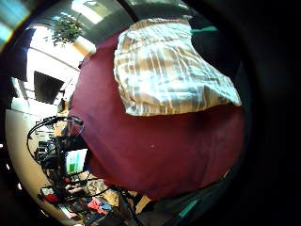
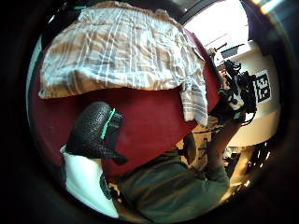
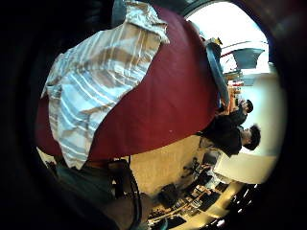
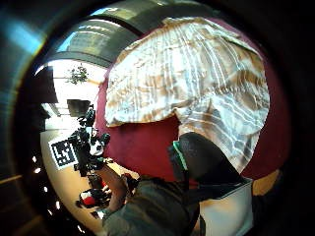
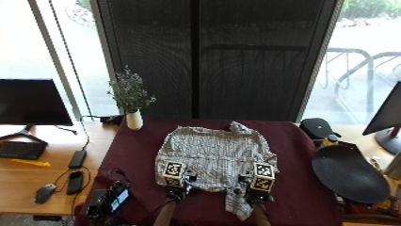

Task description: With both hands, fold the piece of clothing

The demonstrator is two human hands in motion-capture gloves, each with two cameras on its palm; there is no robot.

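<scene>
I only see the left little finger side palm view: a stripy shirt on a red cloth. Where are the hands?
Observer: In the outside view, the left hand and right hand are both at the near edge of the shirt.
Operator: Does any bit stick out?
Observer: Yes, a sleeve trails toward the person, beside the right hand.
Operator: Anything else nearby?
Observer: A white vase of flowers stands by the far left corner of the cloth.
</scene>
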